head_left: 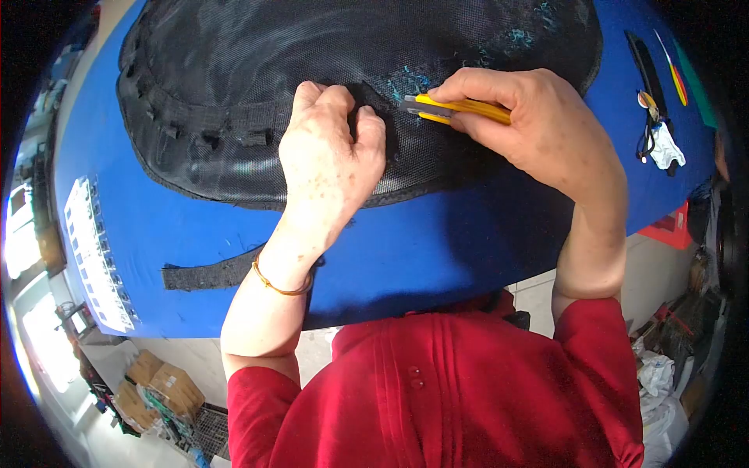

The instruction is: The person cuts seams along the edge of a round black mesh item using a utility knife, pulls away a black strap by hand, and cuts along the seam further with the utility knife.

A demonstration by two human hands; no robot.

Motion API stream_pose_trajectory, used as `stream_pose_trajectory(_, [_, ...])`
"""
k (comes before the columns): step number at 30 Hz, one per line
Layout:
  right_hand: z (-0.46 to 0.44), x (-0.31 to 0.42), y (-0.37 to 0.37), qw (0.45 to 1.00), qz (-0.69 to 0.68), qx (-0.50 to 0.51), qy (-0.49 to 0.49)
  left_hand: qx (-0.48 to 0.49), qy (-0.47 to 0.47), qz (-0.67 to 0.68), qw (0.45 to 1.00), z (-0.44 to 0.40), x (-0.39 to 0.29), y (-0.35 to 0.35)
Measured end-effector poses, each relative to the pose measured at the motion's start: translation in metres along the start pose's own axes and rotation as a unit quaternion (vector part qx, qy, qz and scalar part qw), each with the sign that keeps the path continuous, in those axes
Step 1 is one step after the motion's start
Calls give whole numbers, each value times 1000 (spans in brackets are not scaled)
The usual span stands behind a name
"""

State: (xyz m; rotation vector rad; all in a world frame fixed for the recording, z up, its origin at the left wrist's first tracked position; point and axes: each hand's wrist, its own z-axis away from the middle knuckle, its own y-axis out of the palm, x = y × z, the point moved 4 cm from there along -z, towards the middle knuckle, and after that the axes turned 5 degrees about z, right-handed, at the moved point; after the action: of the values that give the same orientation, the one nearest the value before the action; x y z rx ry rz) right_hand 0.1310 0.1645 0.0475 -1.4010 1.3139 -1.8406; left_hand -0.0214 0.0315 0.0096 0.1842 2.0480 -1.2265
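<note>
A large black mesh fabric piece (234, 47) with a bound, rounded edge lies before me, with tufts of blue thread (413, 80) on its surface. My left hand (331, 148) is closed on the fabric near its front edge, the fingers curled and their tips partly hidden. In my right hand (538, 117) are yellow-handled thread snips (476, 110), gripped between thumb and fingers. Their metal tips point left, close to a dark fold of the fabric beside my left hand. A black webbing band (211, 117) with short tabs runs along the left part of the piece.
The work surface is a blue-covered table (390, 265). A loose black strip (207, 274) lies near my left forearm. At right are a long black strip (644, 70), a red-and-yellow-handled tool (677, 82) and small items. Cardboard boxes (173, 388) stand on the floor at lower left.
</note>
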Motion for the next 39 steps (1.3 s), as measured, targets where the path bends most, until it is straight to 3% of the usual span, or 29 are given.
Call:
stream_pose_trajectory(9, [1, 2, -2, 1000, 7, 11, 13, -3, -30, 16, 999, 0, 1, -1])
stream_pose_trajectory(12, [1, -1, -4, 999, 14, -1, -30, -8, -9, 17, 1000, 0, 1, 0])
stream_pose_trajectory(17, [-3, 3, -7, 991, -103, -84, -29, -6, -15, 11, 1000, 0, -1, -1])
stream_pose_trajectory(21, [-7, 5, 8, 994, -77, -70, -17, 1, -19, 16, 1000, -1, -1, 0])
stream_pose_trajectory(23, [-9, 5, 12, 986, -68, -145, -45, -2, -6, 14, 1000, -1, 0, 0])
stream_pose_trajectory(26, [-10, 5, 14, 993, -66, -93, -17, -10, 5, 15, 1000, -1, 0, 0])
stream_pose_trajectory(30, [-12, 5, 19, 993, -65, -95, -16, -12, 5, 21, 1000, -1, 0, 0])
stream_pose_trajectory(32, [-14, 6, 20, 983, -64, -165, -45, -9, 1, 19, 1000, -1, 0, 0])
stream_pose_trajectory(39, [-13, 6, 22, 984, -46, -166, -49, -9, 10, 12, 1000, 0, 1, -1])
